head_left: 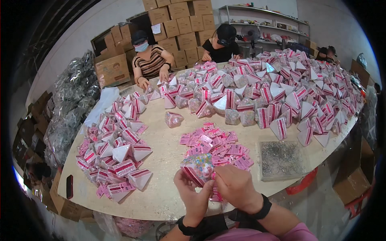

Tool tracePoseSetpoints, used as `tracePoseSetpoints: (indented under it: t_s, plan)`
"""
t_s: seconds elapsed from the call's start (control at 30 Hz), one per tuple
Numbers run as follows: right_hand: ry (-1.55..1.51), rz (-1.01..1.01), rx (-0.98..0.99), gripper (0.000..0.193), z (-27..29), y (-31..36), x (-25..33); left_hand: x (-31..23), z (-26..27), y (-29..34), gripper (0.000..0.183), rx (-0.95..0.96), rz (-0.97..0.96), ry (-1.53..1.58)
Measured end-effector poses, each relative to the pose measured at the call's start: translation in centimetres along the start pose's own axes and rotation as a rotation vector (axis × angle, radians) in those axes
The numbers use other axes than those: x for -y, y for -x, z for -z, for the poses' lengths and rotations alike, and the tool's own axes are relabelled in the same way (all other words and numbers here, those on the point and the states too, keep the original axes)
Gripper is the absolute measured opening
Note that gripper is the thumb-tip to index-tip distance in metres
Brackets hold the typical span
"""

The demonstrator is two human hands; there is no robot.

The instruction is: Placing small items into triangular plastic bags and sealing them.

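Note:
My left hand (194, 200) is closed around a wedge-shaped toy cake slice (198, 164) with a multicoloured speckled top and pink-striped side, tilted above the table. Close against the toy's right side, my right hand (237, 185) has its fingers curled in. What they pinch, if anything, is hidden behind the knuckles. Just beyond both hands lies a loose pile of small pink printed cards (235, 149). To the right of my hands sits a clear shallow tray (263, 176) of small silvery metal pieces.
Heaps of similar cake slices cover the table's left (120, 154) and far right (277, 92). One slice (173, 119) lies apart. A dark phone (69, 186) rests at the left edge. Two people (150, 62) (222, 48) work across the table; cartons (183, 26) stack behind them.

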State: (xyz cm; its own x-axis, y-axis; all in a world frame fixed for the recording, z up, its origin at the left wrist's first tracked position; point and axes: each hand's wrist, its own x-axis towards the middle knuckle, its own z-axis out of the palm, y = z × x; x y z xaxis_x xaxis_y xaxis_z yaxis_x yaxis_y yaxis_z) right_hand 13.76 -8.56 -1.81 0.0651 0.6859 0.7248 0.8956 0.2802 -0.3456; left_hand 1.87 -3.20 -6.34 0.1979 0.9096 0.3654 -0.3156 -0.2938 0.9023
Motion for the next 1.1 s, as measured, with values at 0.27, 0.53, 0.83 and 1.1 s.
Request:
tracePoseSetpoints:
  t_s: [0.27, 0.53, 0.83, 1.1]
  plan:
    - [-0.062, -0.123, 0.112, 0.014, 1.1, -0.6, 0.2, 0.7, 0.2, 0.0, 0.082, -0.027, -0.120, -0.166]
    - [-0.052, -0.110, 0.114, 0.015, 1.1, -0.4, -0.4, 1.0, 0.0, -0.1, 0.083, -0.025, -0.119, -0.222]
    - [-0.036, -0.176, 0.122, 0.014, 0.1, 0.0, -1.0, 1.5, 0.0, -0.4, 0.083, -0.031, -0.181, -0.358]
    - [-0.061, -0.110, 0.048, 0.010, -1.0, 0.3, -2.3, 1.1, -0.3, -0.7, 0.079, 0.012, -0.076, -0.303]
